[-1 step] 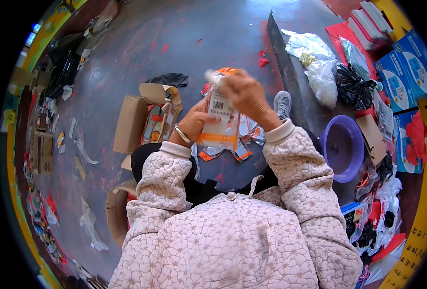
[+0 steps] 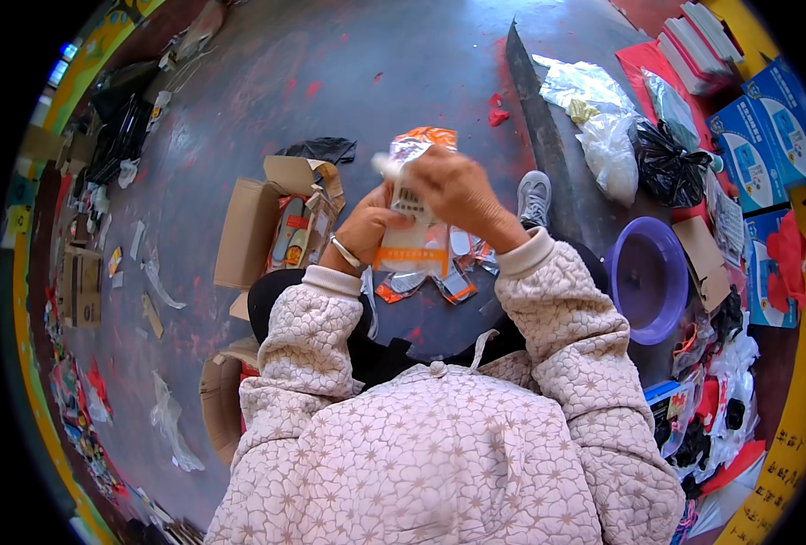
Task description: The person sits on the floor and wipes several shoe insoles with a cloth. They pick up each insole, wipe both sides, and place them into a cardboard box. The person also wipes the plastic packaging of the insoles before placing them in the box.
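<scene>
A clear plastic packet [image 2: 409,238] with an orange band at its lower edge and a barcode label is held upright in front of me. My left hand [image 2: 368,225], with a pale bangle at the wrist, grips its left side, thumb across the front. Over the packet's upper part my right hand [image 2: 457,191] is closed and blurred by motion. A smeared white piece [image 2: 387,166] sticks out left of its fingers; whether it belongs to the packet I cannot tell. Several orange-and-clear packets [image 2: 457,286] lie on the floor below, partly hidden by the held one.
An open cardboard box [image 2: 244,232] holding packaged items stands left of my hands, a second box [image 2: 221,400] nearer me. To the right are a purple basin [image 2: 648,282], a shoe [image 2: 534,198], plastic bags [image 2: 607,150] and blue cartons [image 2: 753,154]. A black sheet [image 2: 321,150] lies beyond.
My right hand has shifted slightly left and toward me, and the white piece by its fingers has moved the same way. My left hand keeps its hold on the packet.
</scene>
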A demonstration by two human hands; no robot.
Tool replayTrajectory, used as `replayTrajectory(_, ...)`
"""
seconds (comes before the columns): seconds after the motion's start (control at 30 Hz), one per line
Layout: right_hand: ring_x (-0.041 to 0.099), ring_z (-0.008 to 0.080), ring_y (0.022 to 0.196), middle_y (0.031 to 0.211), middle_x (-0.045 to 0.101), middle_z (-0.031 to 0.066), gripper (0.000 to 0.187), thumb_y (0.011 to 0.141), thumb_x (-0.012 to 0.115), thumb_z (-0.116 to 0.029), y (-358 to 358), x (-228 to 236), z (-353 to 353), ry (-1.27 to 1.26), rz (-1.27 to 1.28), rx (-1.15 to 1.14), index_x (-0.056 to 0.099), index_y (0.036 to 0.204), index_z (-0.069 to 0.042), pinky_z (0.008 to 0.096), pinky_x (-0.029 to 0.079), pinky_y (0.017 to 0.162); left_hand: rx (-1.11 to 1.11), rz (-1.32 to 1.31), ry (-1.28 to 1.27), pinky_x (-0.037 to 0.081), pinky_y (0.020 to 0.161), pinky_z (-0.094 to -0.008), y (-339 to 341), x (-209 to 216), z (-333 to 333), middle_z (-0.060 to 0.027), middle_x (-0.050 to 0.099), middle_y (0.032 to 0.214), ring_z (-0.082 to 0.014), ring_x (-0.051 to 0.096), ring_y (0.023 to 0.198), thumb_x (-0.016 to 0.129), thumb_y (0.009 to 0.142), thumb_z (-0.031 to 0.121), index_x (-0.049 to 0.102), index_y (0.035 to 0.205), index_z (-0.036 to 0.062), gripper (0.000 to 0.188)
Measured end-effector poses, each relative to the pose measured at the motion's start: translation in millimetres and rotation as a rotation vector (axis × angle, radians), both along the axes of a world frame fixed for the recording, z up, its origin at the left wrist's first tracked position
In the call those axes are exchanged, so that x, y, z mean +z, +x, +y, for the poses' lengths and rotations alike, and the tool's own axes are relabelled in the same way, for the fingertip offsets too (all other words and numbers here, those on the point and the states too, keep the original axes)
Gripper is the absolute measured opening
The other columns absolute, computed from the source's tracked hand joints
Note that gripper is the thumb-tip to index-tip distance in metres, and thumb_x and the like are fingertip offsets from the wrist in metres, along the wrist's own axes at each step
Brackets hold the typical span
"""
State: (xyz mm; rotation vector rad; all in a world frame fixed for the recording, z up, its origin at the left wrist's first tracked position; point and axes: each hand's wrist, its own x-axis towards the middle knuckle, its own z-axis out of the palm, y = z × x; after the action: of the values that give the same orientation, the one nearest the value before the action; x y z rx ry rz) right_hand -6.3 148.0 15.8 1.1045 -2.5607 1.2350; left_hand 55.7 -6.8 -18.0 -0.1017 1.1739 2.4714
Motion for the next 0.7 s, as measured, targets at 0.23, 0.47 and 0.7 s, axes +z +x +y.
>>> replayTrajectory(0.23,0.060,0.0277,0.065,0.071,0.060,0.0151,0.020,0.081,0.051,-0.021,-54.9,1.5,34.8,0.078,0.071,-0.517,0.061,0.087,-0.005,0.0380,0.047,0.059,0.088,0.039,0.153,0.049,0.081,-0.0372,-2.1,6.0,-5.8,-0.0130,0.053,0.109,-0.0223,0.057,0.095,0.044,0.072,-0.013,0.028,0.127,0.0054,0.060)
replayTrajectory(0.47,0.058,0.0234,0.060,0.076,0.057,0.0091,0.010,0.077,0.057,-0.011,12.5,19.0,5.1,-0.060,0.286,0.149,0.060,0.085,-0.005,0.0314,0.046,0.052,0.211,0.011,0.286,0.048,0.084,-0.0421,-12.4,-13.0,-8.9,-0.0145,0.053,0.109,-0.0264,0.057,0.096,0.041,0.076,-0.012,0.033,0.123,0.0047,0.050)
replayTrajectory(0.7,0.058,0.0274,0.059,0.073,0.055,0.0115,0.021,0.082,0.053,-0.027,-29.6,-1.6,17.0,0.228,0.187,-0.485,0.059,0.080,-0.007,0.0374,0.046,0.052,0.212,0.005,0.272,0.048,0.084,-0.0414,-3.0,16.6,-3.4,-0.0145,0.051,0.112,-0.0260,0.056,0.098,0.041,0.077,-0.012,0.034,0.123,0.0059,0.049)
